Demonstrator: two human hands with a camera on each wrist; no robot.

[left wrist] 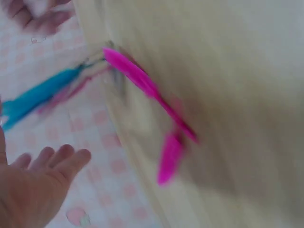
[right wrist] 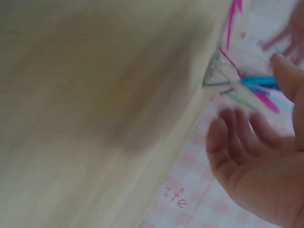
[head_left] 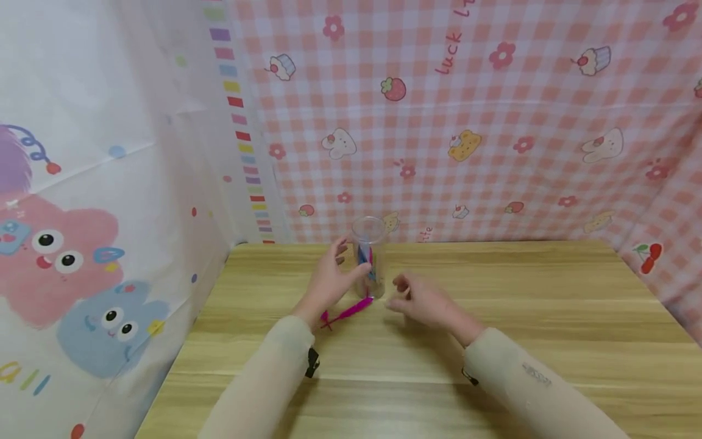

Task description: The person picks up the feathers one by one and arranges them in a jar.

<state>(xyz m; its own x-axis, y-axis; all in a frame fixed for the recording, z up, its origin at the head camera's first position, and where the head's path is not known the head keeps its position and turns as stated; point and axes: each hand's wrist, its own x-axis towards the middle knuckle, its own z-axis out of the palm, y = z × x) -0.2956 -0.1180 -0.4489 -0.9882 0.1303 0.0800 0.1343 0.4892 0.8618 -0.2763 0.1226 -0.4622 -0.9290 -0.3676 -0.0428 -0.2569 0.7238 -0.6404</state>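
A tall clear cup (head_left: 368, 228) stands on the table. Inside it are several slim things with thin stems: a blue one (left wrist: 45, 95), a pink one (right wrist: 267, 102) and paler ones. Just in front of the cup lies a bright pink thing (head_left: 355, 309) with two flat blade-like parts on a thin stem; its kind I cannot tell. My left hand (head_left: 331, 277) is at the cup's left side, fingers spread and thumb across its front; whether it touches the cup is unclear. To the cup's right, my right hand (head_left: 422, 300) is apart from it, fingers loosely bent, holding nothing.
The wood-grain table (head_left: 521, 341) ends close behind the cup. A pink checked cloth (head_left: 428, 122) hangs along its back edge, and a white cloth with cartoon figures (head_left: 164, 183) hangs on the left.
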